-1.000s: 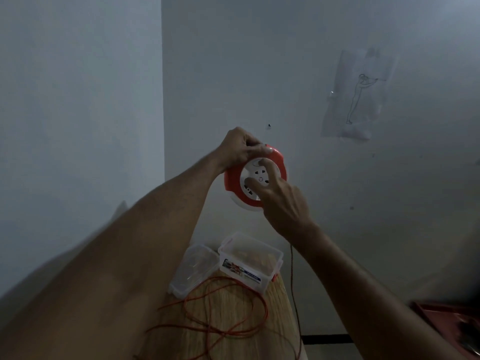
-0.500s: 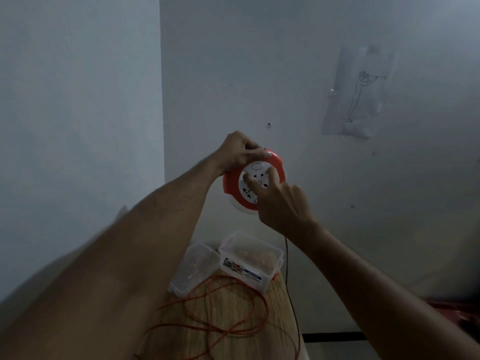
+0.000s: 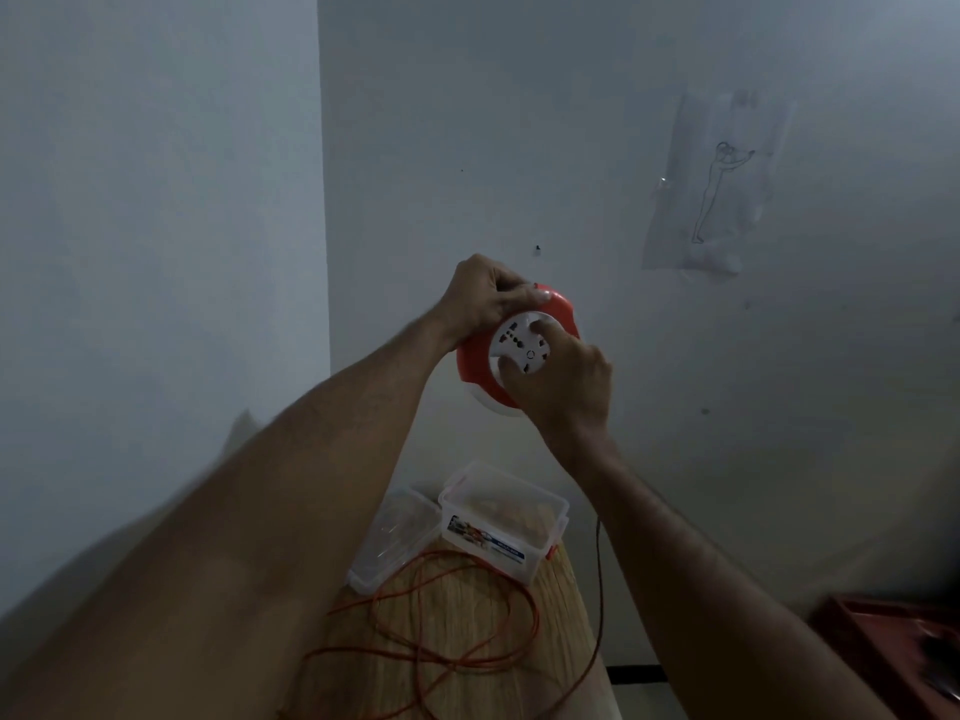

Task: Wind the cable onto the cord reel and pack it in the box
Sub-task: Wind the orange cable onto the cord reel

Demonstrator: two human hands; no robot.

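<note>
Left hand (image 3: 483, 298) closed around rim of cord reel (image 3: 478, 368), held up in the air. Right hand (image 3: 563, 379) with fingers pressed on white socket face, gripping it as if to turn. Below right wrist, cable (image 3: 599, 579) hanging slack, then looping loose on wooden table (image 3: 467, 615) well beneath the grip. Open box (image 3: 501, 519) and lid (image 3: 392, 543) under the reel, at far end of table.

Risks, judged: loose loops snagging or knotting while drawn up; slack letting turns slip off reel. Box label colourful, wording unreadable. Socket markings illegible.
</note>
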